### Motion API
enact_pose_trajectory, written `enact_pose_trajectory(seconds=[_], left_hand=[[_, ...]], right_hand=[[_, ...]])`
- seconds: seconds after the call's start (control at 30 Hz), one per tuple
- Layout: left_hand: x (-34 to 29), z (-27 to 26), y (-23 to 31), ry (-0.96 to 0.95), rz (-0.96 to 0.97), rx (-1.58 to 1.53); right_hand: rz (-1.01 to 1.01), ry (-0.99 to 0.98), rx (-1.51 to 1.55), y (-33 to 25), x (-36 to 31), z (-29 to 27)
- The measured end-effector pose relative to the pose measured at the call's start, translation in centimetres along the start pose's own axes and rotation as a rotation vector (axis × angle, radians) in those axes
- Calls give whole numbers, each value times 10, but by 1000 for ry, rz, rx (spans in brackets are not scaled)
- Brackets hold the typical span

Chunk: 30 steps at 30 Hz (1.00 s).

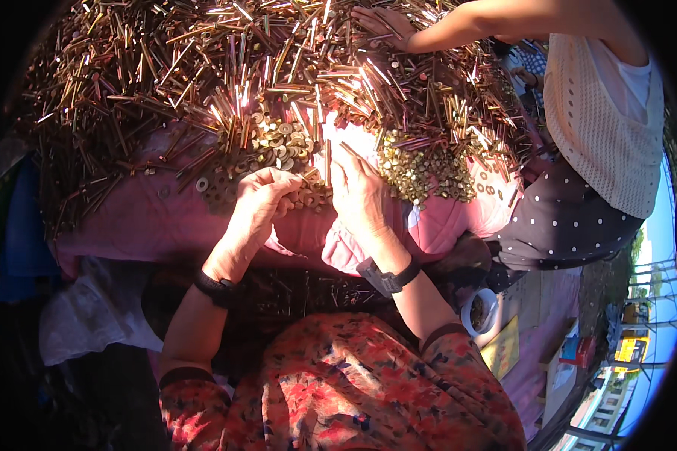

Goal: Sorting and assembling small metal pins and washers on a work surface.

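My left hand (267,192) is closed in a pinch beside a heap of washers (284,141). Its fingertips hide whatever lies between them. My right hand (359,192) rests on the pink padded cloth (132,218), fingers stretched forward and close together. A slim metal tube (327,161) points away from me just left of those fingers, and another short tube (350,151) lies at their tips. Right of this hand spreads a pile of small brass-coloured nuts or caps (421,169).
A large heap of shiny metal tubes (165,68) covers the far side. Another person's hand (387,26) reaches over it from the right. More washers (490,189) lie at the right edge. A white bucket (481,312) stands below, and a clear plastic bag (98,308) hangs left.
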<state>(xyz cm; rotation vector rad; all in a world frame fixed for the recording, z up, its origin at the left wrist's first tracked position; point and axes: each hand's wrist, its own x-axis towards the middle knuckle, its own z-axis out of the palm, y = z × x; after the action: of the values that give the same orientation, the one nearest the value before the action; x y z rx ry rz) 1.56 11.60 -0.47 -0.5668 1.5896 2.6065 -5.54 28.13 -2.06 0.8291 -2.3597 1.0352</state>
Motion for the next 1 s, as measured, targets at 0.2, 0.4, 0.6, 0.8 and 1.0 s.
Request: enact_pose_trajectory(seconds=[0.2, 0.4, 0.6, 0.8, 1.0], left_hand=[[4, -8, 4, 70, 132, 141], [-2, -8, 17, 53, 264, 272], [0, -20, 15, -36, 307, 308], [-3, -25, 18, -137, 248, 405], [-5, -4, 2, -86, 147, 286]], right_hand=[[-6, -250, -511, 44, 16, -22], [44, -231, -143, 5, 11, -33], [-13, -272, -87, -2, 10, -32], [49, -356, 28, -16, 10, -44], [-201, -385, 46, -27, -3, -27]])
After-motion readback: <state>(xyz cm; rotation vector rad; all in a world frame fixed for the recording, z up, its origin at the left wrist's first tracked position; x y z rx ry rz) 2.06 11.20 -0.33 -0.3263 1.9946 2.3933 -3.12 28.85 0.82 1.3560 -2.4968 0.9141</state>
